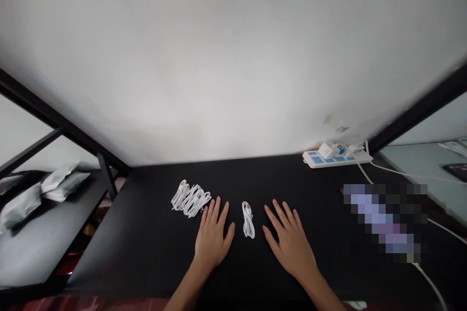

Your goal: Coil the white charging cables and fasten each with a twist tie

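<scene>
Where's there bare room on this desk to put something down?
Bare black desktop lies behind the single coiled white cable, between the cable bundle and power strip; another patch lies left of the bundle. Crowded: between your left hand and right hand.

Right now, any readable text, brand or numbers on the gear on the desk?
No text can be read.
Power strip and white plug: any markings too small or blurred to read.
Small tags on the white wall: too blurred to read.
Coiled white cable and bundled white cables: nothing legible.
Grey pouches on the side shelf: nothing legible.
Pixelated patch on the right: unreadable.
</scene>
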Motion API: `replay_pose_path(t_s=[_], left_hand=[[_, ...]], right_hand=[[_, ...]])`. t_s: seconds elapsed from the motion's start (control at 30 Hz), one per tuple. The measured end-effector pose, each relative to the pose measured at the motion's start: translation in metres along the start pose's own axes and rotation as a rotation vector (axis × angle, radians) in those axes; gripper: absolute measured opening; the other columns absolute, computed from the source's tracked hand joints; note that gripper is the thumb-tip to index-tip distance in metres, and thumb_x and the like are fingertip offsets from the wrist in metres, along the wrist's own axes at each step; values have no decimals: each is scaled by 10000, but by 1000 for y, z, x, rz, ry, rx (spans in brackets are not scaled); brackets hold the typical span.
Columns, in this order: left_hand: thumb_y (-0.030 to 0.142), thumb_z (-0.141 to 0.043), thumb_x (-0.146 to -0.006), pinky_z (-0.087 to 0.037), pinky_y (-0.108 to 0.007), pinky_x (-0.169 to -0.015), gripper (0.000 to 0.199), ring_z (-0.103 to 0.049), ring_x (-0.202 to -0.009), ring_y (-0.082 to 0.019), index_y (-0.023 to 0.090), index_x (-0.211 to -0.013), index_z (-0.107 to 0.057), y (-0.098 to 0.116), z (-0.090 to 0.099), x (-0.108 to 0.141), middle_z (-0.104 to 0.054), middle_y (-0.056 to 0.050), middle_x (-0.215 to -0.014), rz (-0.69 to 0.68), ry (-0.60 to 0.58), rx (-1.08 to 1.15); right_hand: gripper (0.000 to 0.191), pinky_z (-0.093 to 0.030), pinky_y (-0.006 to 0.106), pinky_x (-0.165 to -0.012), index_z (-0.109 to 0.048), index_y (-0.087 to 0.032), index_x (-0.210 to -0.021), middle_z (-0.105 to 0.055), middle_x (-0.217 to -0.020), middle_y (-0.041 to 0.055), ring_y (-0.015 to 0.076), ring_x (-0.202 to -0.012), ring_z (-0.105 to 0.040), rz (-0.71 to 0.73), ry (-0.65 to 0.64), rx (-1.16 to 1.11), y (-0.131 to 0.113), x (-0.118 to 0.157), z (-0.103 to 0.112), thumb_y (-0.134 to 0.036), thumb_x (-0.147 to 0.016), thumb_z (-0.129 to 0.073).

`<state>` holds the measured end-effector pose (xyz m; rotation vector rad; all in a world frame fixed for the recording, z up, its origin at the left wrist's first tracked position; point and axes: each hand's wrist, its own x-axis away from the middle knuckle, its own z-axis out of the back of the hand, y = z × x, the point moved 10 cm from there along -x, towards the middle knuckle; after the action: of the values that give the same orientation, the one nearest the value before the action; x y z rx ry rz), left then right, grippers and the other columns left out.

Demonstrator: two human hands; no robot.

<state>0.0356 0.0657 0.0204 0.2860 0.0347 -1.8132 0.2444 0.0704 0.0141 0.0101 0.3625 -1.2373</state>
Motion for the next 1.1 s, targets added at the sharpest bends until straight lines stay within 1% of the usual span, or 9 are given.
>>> replay_pose_path(t_s=[0.23, 0.53, 0.7, 0.9, 1.1], left_hand=[[356, -465, -1006, -365, -530, -1180, 628, -322, -1499, -315, 258, -1595, -271, 0, 1, 0, -267, -88, -1660, 1, 14, 9], [374, -434, -1021, -345, -514, -1194, 604, -283, -1517, -299, 247, -1591, -280, 0, -1, 0, -248, -86, -1667, 3, -6, -10], [363, -447, -1017, -357, -521, -1185, 614, -299, -1510, -303, 265, -1595, -266, 1, 0, 1, -265, -79, -1663, -7, 19, -8], [353, -445, -1019, -361, -515, -1186, 604, -302, -1509, -303, 244, -1591, -286, 2, 1, 0, -265, -93, -1660, -3, 10, -15], [339, -457, -1016, -355, -511, -1187, 611, -309, -1505, -308, 239, -1592, -282, 1, 2, 0, -268, -94, -1659, -6, 13, -19]], right_hand=[[567, -309, 607, -1175, -459, -238, -1516, -364, -1617, 82, 364, -1502, -283, 0, 7, -5, 0, -1, 0, -482, -1005, -460], [570, -309, 610, -1172, -453, -244, -1519, -369, -1615, 79, 369, -1500, -286, 4, 10, 9, 0, 0, 0, -488, -1005, -462], [561, -326, 602, -1165, -448, -264, -1522, -369, -1616, 67, 366, -1492, -305, 1, 6, 14, 0, 0, 0, -490, -1009, -458], [563, -303, 601, -1179, -444, -261, -1525, -359, -1621, 68, 362, -1502, -284, -10, -3, -5, 1, 1, 0, -489, -1010, -457], [556, -314, 608, -1170, -456, -252, -1518, -369, -1615, 78, 368, -1495, -298, -3, 7, -5, 0, 0, 1, -471, -1007, -463]])
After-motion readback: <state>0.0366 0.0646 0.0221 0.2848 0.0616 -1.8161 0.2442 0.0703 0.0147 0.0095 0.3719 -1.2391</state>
